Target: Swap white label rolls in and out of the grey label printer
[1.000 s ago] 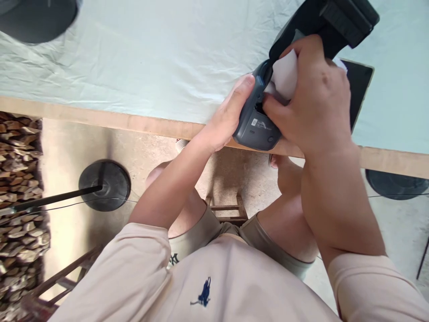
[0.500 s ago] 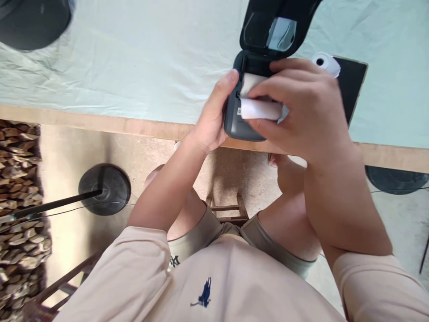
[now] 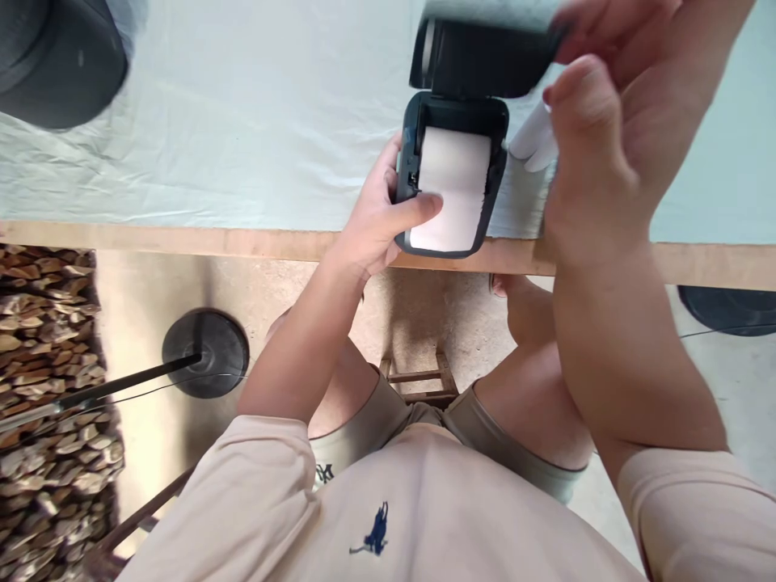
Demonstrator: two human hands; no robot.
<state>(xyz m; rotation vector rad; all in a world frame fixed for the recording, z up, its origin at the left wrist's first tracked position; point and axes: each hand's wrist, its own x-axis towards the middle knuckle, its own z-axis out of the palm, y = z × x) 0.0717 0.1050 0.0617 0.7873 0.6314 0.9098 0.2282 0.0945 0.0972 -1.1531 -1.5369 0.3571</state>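
Note:
A dark portable receipt printer [image 3: 499, 174] is in my left hand [image 3: 379, 214], over the table's near edge. The white paper strip [image 3: 454, 170] lies down the printer's open bay, and my left thumb presses on it. At the top stands the black printer lid [image 3: 485, 58], raised and blurred by motion. My right hand [image 3: 618, 121] has its fingers at the lid's right edge, partly blurred, seemingly gripping it. Just right of the printer are white paper rolls [image 3: 530, 139], partly hidden by my right hand.
A pale green cloth [image 3: 242, 121] covers the table, with a bare wooden edge [image 3: 242, 242] toward me. A dark container [image 3: 66, 65] stands at the far left. Below are a round black stand base [image 3: 206, 352], stacked firewood [image 3: 48, 364] and a wooden stool [image 3: 418, 380].
My right hand has left the paper in the bay and moved up to the lid, which has tilted. The paper now lies flat, and my left thumb has shifted onto it.

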